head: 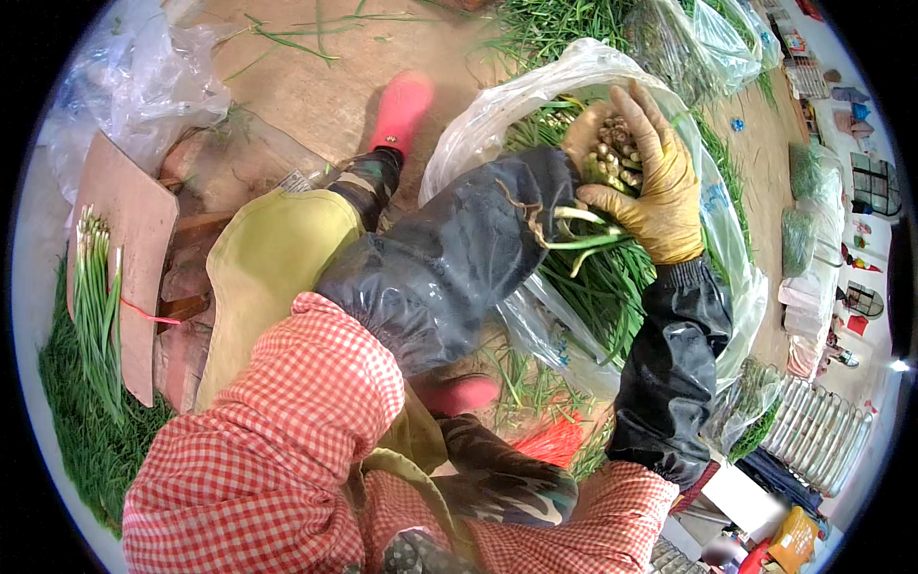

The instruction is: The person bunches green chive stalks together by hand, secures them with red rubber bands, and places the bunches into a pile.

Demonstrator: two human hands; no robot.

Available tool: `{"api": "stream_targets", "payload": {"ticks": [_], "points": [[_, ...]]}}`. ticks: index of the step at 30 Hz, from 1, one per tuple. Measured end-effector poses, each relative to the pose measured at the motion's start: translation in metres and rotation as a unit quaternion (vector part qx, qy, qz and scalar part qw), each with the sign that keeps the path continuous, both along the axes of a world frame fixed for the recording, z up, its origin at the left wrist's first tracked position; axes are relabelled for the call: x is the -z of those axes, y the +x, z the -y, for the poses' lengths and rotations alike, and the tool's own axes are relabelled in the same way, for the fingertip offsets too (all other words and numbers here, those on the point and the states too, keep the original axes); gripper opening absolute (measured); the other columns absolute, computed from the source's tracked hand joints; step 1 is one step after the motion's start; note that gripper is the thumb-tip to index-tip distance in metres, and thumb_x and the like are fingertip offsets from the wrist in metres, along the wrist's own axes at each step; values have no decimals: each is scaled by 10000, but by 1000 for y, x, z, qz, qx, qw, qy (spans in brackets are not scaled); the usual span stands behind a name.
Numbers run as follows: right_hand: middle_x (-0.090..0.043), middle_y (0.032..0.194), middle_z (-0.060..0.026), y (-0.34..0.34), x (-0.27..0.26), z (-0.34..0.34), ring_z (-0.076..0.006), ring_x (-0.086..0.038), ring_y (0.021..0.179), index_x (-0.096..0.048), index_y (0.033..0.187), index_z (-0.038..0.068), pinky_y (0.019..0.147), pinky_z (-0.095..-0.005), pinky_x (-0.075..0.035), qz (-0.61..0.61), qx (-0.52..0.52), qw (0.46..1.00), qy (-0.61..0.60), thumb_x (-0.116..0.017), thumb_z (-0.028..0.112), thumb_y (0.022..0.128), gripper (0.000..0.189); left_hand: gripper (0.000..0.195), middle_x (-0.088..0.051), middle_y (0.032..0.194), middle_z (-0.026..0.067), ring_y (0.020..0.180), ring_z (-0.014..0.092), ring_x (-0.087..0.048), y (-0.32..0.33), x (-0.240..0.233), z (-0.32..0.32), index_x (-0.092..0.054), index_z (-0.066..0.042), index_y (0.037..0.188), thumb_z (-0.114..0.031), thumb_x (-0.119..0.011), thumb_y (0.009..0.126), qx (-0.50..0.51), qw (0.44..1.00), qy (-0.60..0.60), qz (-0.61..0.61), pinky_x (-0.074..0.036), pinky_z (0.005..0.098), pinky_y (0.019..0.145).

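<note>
My right hand [649, 190], in a yellow rubber glove, wraps the near side of a bunch of Chinese chives [615, 154], its pale root ends facing up. My left hand [584, 131], also gloved, holds the bunch from the other side; the black sleeve cover [459, 251] hides part of it. A few loose stalks [592, 237] with a dried leaf dangle below the hands. Around both hands stands an open clear plastic bag [488, 129] with more green chives [609, 301] inside.
At left, a tied chive bundle [97, 287] rests against a wooden board [133, 208] above heaped greens [79, 416]. A crumpled plastic bag [136, 93] lies behind. Red ties [556, 438] are on the floor by a pink boot [459, 393]. More bagged greens [681, 50] stand at upper right.
</note>
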State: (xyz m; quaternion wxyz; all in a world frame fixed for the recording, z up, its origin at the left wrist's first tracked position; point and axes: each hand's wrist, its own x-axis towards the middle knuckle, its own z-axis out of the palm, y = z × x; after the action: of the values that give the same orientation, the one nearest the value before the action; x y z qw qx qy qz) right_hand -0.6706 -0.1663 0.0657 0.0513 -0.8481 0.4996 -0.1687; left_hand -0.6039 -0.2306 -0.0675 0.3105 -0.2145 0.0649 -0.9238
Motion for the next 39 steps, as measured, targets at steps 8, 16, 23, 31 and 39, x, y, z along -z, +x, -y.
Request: {"api": "stream_targets", "payload": {"ticks": [8, 16, 23, 31, 39], "points": [[-515, 1301, -80, -6, -33, -32, -316, -535, 1124, -521, 1317, 229, 964, -399, -436, -86, 62, 994, 36, -852, 143, 554, 835, 834, -587, 1198, 210, 1057, 310, -603, -10, -57, -20, -489, 12, 1269, -714, -377, 872, 16, 977, -102, 184, -491, 454, 948], [-627, 945, -103, -15, -25, -69, -313, -617, 850, -642, 950, 113, 731, -381, -490, -23, 143, 989, 15, -718, 137, 698, 265, 948, -407, 1393, 285, 1261, 369, -445, -19, -57, -50, -96, -60, 1502, -746, -274, 872, 30, 979, -104, 171, -334, 477, 1083], [-598, 801, -113, -36, -19, -75, -320, -589, 783, -631, 834, 90, 687, -391, -476, 59, 176, 981, -54, -692, 118, 704, 146, 670, -567, 1238, 190, 1108, 303, -540, -13, -46, -46, -496, -45, 1314, -585, -364, 940, -117, 805, -253, 524, -418, 451, 944], [-583, 795, -97, -37, -14, -92, -306, -576, 770, -641, 831, 104, 691, -384, -471, 98, 177, 977, -73, -684, 120, 689, 149, 624, -623, 1094, 156, 976, 225, -576, 16, -63, -134, -558, 52, 1192, -319, -743, 726, 9, 643, -379, 665, -455, 317, 863], [-584, 804, -80, -9, -8, -127, -318, -559, 799, -608, 821, 127, 716, -431, -455, 6, 198, 960, -200, -711, 117, 654, 196, 968, -545, 1175, 290, 997, 435, -607, -54, -19, -212, -89, -19, 1469, -339, -692, 783, -158, 391, -379, 824, -504, 450, 868]]}}
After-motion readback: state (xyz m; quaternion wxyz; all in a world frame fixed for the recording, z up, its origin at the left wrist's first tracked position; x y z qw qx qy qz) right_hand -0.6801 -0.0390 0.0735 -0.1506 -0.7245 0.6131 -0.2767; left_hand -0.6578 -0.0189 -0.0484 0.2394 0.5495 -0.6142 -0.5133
